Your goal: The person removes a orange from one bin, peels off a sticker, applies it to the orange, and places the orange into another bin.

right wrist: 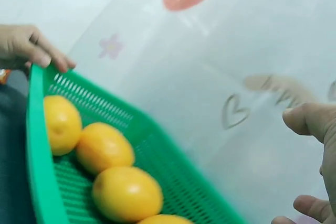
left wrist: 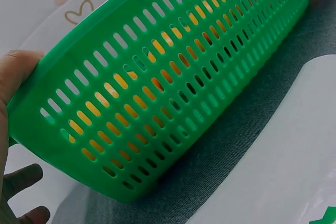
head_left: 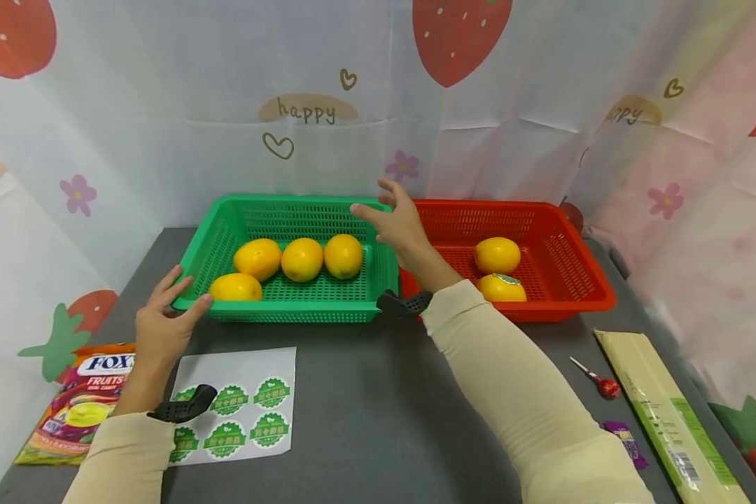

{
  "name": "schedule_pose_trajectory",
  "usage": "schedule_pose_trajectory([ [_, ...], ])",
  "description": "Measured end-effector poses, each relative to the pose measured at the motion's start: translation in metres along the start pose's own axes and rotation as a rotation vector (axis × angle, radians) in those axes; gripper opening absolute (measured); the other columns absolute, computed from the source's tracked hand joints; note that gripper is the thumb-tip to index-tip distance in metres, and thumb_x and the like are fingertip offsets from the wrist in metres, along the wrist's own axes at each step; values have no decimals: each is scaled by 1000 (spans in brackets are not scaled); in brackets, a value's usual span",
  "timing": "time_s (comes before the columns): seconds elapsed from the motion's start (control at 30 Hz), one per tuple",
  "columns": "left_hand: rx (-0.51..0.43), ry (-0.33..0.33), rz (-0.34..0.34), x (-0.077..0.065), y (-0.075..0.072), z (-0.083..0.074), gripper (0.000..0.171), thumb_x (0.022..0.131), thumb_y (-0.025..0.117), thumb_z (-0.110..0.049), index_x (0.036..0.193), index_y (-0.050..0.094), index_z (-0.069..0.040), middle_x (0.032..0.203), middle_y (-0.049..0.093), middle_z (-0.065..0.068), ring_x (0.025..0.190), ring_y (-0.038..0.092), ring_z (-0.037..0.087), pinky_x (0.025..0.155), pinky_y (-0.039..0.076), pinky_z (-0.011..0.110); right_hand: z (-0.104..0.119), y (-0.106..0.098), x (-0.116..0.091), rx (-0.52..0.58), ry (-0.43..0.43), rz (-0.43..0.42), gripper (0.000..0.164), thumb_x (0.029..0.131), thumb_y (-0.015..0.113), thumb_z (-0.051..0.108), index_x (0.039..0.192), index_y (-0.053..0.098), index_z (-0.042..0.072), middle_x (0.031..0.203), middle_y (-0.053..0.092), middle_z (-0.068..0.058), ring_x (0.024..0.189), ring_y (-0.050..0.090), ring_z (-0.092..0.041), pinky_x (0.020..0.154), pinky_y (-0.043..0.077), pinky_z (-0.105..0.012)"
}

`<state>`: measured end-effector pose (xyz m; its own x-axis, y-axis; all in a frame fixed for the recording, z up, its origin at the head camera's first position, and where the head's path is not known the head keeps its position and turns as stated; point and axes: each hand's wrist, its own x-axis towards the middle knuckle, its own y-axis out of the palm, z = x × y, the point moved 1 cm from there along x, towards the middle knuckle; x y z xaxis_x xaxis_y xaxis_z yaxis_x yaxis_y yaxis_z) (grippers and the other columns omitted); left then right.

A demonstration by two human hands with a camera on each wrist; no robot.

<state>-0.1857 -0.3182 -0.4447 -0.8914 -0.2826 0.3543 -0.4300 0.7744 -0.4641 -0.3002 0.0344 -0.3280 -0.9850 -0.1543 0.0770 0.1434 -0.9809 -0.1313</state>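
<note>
The green plastic basket (head_left: 302,308) holds several yellow-orange oranges (head_left: 302,260). My left hand (head_left: 164,325) is at its front left corner, thumb on the rim and the other fingers spread along the left side. In the left wrist view the thumb (left wrist: 18,69) touches the rim, with two fingers beyond the basket's end. My right hand (head_left: 403,227) is raised over the right end of the green basket, fingers spread and nothing in them. Beside it, the red basket (head_left: 579,280) contains two oranges; the front one (head_left: 500,288) bears a green-and-white sticker (head_left: 507,278).
A sheet of round green stickers (head_left: 233,399) lies before the green basket, beside a FOX'S candy bag (head_left: 78,413). On the right are a red lollipop (head_left: 607,387), a purple-wrapped sweet (head_left: 626,442) and a long beige packet (head_left: 668,413). A printed curtain (head_left: 227,77) hangs behind the baskets.
</note>
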Motion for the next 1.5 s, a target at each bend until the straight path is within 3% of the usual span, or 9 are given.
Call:
schedule_pose_trajectory([
  [0.2,-38,23,-27,1,1,-1,51,90,70,-21,135,56,-2,149,40,-1,94,51,-6,73,40,5,-28,28,18,-116,119,13,75,85,74,36,148,35,25,148,34,-10,125,43,-31,96,41,-47],
  [0.33,-53,23,-29,2,2,-1,50,90,70,-20,135,56,-2,149,40,-1,112,50,1,76,40,6,-44,39,25,-167,161,19,75,86,74,35,149,35,24,151,31,-11,128,40,-31,99,39,-47],
  [0.5,-75,10,-26,-1,2,1,50,90,70,-18,135,56,-2,150,39,0,132,39,15,82,38,7,-61,51,27,-232,194,49,75,87,73,33,149,34,24,151,32,-8,121,45,-29,96,42,-46],
  [0.7,-84,11,-23,-1,3,5,49,90,69,-14,135,55,-1,151,38,3,133,38,18,83,38,7,-73,60,29,-315,282,39,79,86,74,30,151,29,26,149,33,-12,119,46,-31,93,44,-46],
  [1.0,-81,23,-48,0,2,1,48,90,70,-17,133,57,-1,149,40,0,133,38,16,88,39,10,-79,65,38,-425,318,59,92,86,74,27,156,14,22,147,36,-14,124,42,-34,96,42,-46],
  [1.27,-90,20,-37,-1,7,4,48,90,70,-17,134,57,-2,149,40,-2,132,39,15,85,38,9,-76,63,29,-543,232,-22,81,82,78,26,149,33,26,137,47,-11,115,46,-33,83,49,-44],
  [1.4,-113,18,-33,1,6,6,48,90,70,-14,134,57,-1,150,39,0,133,37,17,87,38,10,-63,58,19,-489,121,-41,78,79,80,24,145,40,29,133,48,-9,108,48,-30,77,51,-43],
  [1.5,-142,18,-44,0,2,7,47,89,70,-12,133,57,0,150,39,1,133,37,17,89,39,11,-50,51,7,-381,40,-11,77,78,79,21,144,41,32,132,48,-8,103,51,-28,75,51,-41],
])
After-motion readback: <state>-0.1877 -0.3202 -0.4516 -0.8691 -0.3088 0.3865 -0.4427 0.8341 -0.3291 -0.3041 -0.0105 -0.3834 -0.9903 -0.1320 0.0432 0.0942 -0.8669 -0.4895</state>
